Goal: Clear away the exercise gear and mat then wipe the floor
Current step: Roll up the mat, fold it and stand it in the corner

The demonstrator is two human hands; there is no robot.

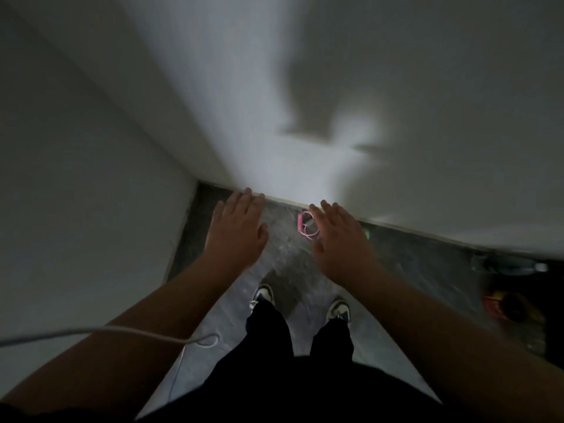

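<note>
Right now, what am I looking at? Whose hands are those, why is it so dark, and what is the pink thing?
A camera worn on a person's head took this picture, looking down. So you see their own left hand and right hand, both stretched out flat and holding nothing. Below are their two shoes on the grey floor. The pink thing looks like a skipping rope, lying on the floor by the white wall, partly behind the right hand. A white cable crosses the left arm. The room is just dimly lit.

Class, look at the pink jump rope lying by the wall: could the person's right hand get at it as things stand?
Probably yes. The right hand, open, hovers just beside the pink jump rope on the floor, with nothing visible between them.
</note>
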